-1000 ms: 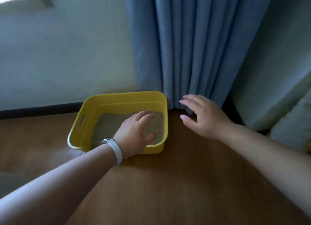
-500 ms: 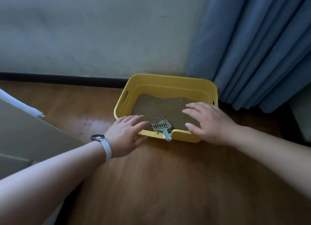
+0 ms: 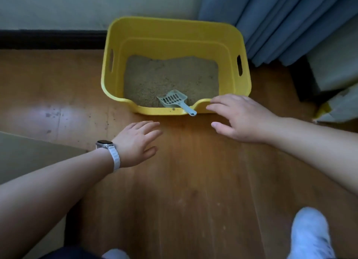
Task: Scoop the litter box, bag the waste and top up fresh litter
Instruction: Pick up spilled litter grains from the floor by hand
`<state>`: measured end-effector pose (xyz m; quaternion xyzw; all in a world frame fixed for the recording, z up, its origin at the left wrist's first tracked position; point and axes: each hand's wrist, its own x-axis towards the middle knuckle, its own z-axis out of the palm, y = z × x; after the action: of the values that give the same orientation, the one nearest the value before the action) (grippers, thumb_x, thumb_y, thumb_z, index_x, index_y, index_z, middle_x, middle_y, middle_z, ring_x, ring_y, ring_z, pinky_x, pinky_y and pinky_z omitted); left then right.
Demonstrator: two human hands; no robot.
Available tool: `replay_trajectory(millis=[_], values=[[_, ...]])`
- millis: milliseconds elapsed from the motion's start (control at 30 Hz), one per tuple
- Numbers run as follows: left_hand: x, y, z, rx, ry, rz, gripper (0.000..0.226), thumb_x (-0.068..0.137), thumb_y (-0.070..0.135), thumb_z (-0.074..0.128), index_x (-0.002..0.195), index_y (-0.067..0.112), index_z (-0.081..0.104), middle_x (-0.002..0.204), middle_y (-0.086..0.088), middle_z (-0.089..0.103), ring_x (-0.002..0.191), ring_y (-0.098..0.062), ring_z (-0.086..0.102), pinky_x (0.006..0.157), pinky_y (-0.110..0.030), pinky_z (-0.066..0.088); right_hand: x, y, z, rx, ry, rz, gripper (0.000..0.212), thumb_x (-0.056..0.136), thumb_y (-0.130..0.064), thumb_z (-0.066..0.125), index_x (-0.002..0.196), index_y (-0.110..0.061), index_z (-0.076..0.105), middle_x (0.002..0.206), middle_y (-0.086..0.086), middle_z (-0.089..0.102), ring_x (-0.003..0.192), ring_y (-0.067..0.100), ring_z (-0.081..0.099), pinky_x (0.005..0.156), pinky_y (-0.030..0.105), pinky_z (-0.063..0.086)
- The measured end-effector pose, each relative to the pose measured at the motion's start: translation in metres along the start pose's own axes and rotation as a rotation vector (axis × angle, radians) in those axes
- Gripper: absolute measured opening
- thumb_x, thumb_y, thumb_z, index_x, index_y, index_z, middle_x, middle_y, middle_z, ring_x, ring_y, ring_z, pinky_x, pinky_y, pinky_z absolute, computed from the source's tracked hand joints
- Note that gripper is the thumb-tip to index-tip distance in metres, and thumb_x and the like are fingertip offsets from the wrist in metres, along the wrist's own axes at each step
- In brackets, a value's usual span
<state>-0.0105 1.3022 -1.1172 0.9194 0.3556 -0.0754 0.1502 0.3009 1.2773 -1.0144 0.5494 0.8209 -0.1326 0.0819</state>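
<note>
Wooden floor (image 3: pixel 184 181) ran up to a pale wall (image 3: pixel 58 7) with a dark baseboard (image 3: pixel 48 39) along its foot. At the far left a flat grey-green panel (image 3: pixel 29 152) lay on the boards; what it was could not be made out.

Next came the left hand (image 3: pixel 138 144), a watch (image 3: pixel 104 144) on a white strap at its wrist. It hung palm down over the floor just short of the box, fingers straight and a little spread, holding nothing.

Against the wall stood the yellow litter box (image 3: pixel 174 28), with a slot handle in each end wall. Tan litter (image 3: pixel 170 74) covered its bottom. The grey slotted scoop (image 3: pixel 173 100) lay on the litter at the near side, its handle resting over the low dip in the front rim and pointing out to the right. Neither hand touched it.

The right hand (image 3: pixel 244 117) was spread wide and empty, its fingertips at the near rim just right of the scoop handle, perhaps touching the plastic.

Blue curtain (image 3: pixel 290 22) hung behind the box's right end. A yellow and grey bag (image 3: pixel 337 107) showed at the right edge, and a white-clad foot (image 3: pixel 310 233) stood at the lower right.
</note>
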Motion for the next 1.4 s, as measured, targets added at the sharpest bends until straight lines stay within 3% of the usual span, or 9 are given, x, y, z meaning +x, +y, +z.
replay_trajectory(millis=[167,367,567,700,900,1000,1100,1233,1400], values=[[-0.001,0.01,0.039,-0.173,-0.1,-0.029,0.054,0.095,0.052,0.045,0.143,0.028,0.04,0.154,0.0,0.035,0.137,-0.024,0.037,0.108,-0.039,0.035,-0.008,-0.047,0.051,0.224,0.007,0.18,0.049,0.092,-0.041,0.049,0.133,-0.016,0.054,0.135,0.002,0.053,0.125,0.023,0.047,0.103,0.044,0.041],[-0.001,0.015,0.069,-0.367,-0.111,-0.106,0.054,0.094,0.045,0.052,0.141,0.019,0.046,0.151,-0.006,0.04,0.133,-0.029,0.042,0.109,-0.04,0.036,-0.03,-0.08,0.126,0.435,-0.071,0.477,0.048,0.096,-0.037,0.049,0.139,-0.016,0.047,0.144,0.001,0.045,0.134,0.021,0.038,0.111,0.038,0.032],[0.008,0.023,0.076,-0.478,0.063,-0.195,0.057,0.093,0.042,0.057,0.143,0.018,0.044,0.152,-0.006,0.04,0.139,-0.025,0.036,0.115,-0.037,0.029,-0.042,-0.088,0.191,0.403,-0.216,0.509,0.066,0.097,-0.052,0.038,0.154,-0.028,0.014,0.162,-0.01,0.007,0.149,0.016,0.008,0.119,0.039,0.013],[0.014,0.029,0.098,-0.562,0.032,-0.215,0.059,0.094,0.041,0.056,0.146,0.021,0.039,0.156,-0.001,0.034,0.142,-0.02,0.031,0.117,-0.033,0.025,-0.044,-0.085,0.229,0.301,-0.165,0.516,0.072,0.096,-0.06,0.026,0.155,-0.025,0.003,0.163,-0.009,-0.007,0.149,0.012,-0.006,0.119,0.035,0.0],[-0.009,0.046,0.139,-0.155,-0.111,0.021,0.075,0.091,0.058,0.035,0.154,0.019,0.021,0.164,-0.004,0.01,0.151,-0.022,0.003,0.12,-0.043,0.006,-0.055,-0.092,0.247,0.241,-0.239,0.584,0.079,0.093,-0.067,0.015,0.154,-0.021,-0.007,0.16,-0.006,-0.021,0.147,0.014,-0.018,0.121,0.041,-0.004],[-0.006,0.048,0.147,-0.006,-0.123,0.096,0.083,0.09,0.064,0.031,0.155,0.014,0.019,0.163,-0.007,0.01,0.15,-0.025,0.005,0.12,-0.048,0.011,-0.054,-0.095,0.252,0.224,-0.259,0.582,0.082,0.092,-0.068,0.013,0.153,-0.019,-0.013,0.158,-0.005,-0.027,0.146,0.016,-0.022,0.12,0.043,-0.006],[-0.006,0.051,0.148,0.038,-0.137,0.145,0.087,0.091,0.069,0.026,0.155,0.012,0.015,0.163,-0.008,0.007,0.15,-0.025,0.003,0.12,-0.048,0.008,-0.046,-0.102,0.251,0.203,-0.263,0.526,0.083,0.093,-0.068,0.014,0.152,-0.018,-0.014,0.158,-0.004,-0.028,0.146,0.016,-0.023,0.12,0.044,-0.007],[-0.011,0.056,0.152,0.083,-0.17,0.282,0.087,0.091,0.07,0.029,0.154,0.01,0.021,0.162,-0.008,0.014,0.15,-0.025,0.008,0.12,-0.05,0.015,-0.041,-0.108,0.246,0.174,-0.252,0.373,0.08,0.094,-0.066,0.015,0.153,-0.017,-0.01,0.16,-0.004,-0.023,0.147,0.016,-0.02,0.12,0.045,-0.007],[-0.002,0.061,0.155,0.094,-0.164,0.321,0.087,0.091,0.07,0.025,0.155,0.013,0.012,0.163,-0.006,0.005,0.15,-0.025,-0.001,0.12,-0.051,0.005,-0.039,-0.096,0.24,0.177,-0.172,0.369,0.075,0.097,-0.059,0.02,0.155,-0.016,0.0,0.162,-0.002,-0.011,0.149,0.015,-0.011,0.12,0.042,-0.004]])
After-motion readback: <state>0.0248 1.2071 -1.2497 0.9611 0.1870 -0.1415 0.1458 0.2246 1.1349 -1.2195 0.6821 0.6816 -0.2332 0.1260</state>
